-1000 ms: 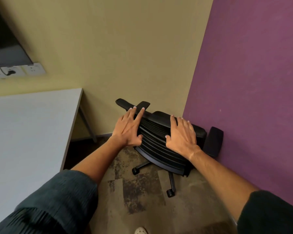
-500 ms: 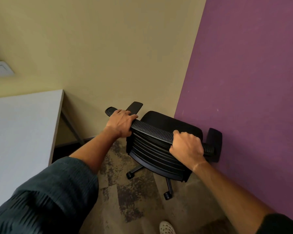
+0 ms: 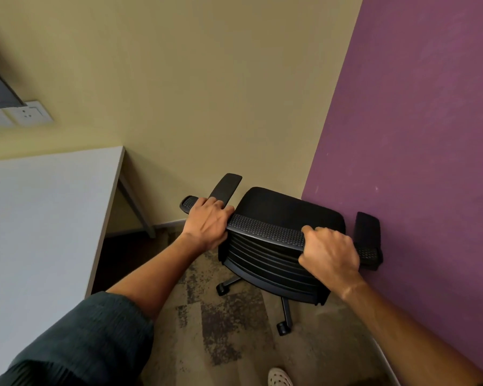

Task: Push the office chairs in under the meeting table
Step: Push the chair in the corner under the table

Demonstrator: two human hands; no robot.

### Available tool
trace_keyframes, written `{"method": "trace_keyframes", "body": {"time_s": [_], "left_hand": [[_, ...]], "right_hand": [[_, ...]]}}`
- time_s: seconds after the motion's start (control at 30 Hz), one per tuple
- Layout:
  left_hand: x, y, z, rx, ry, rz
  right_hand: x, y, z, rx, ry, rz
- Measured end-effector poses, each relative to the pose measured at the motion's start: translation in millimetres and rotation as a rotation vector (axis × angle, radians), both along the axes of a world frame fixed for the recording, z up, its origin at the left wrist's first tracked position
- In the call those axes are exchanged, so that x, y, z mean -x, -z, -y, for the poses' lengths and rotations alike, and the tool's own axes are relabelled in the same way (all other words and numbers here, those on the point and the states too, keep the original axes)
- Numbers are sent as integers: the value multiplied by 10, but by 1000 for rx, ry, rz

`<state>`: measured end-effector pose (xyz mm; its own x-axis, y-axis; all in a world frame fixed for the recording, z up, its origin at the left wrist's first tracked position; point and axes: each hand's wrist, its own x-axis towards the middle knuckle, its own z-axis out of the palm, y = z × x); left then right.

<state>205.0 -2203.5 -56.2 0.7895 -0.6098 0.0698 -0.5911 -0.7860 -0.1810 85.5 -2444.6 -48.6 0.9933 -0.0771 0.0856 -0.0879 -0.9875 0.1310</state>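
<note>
I can read no text, label, brand or number anywhere in my view. The wall sockets (image 3: 25,115) carry no legible marking.

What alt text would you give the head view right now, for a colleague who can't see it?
Both hands grip the top edge of a black office chair's backrest, left hand near its left end, right hand near its right. The chair stands in a corner beside a purple wall, with the white meeting table to its left.

White wall sockets (image 3: 25,116) on the beige wall (image 3: 193,93), purple wall (image 3: 430,135) adjoining
</note>
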Motion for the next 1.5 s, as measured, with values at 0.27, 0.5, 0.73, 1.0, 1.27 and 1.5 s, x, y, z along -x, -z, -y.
{"method": "trace_keyframes", "body": {"time_s": [0.27, 0.5, 0.73, 1.0, 1.27, 1.5], "left_hand": [[377, 4, 110, -34, -28, 37], [735, 12, 48, -21, -94, 47], [1013, -47, -86, -57, -200, 33], [1283, -101, -91, -50, -308, 20], [1508, -95, -87, -49, -419, 34], [1621, -135, -295, -72, -557, 22]], "right_hand": [[132, -66, 242, 6, -38, -15], [150, -143, 333, 41, -114, -21], [104, -159, 241, 16, -210, -32], [-47, -139, 251, -4, -327, -59], [-287, -186, 198, -40, -457, -76], [-510, -208, -120, -75, -605, -64]]}}
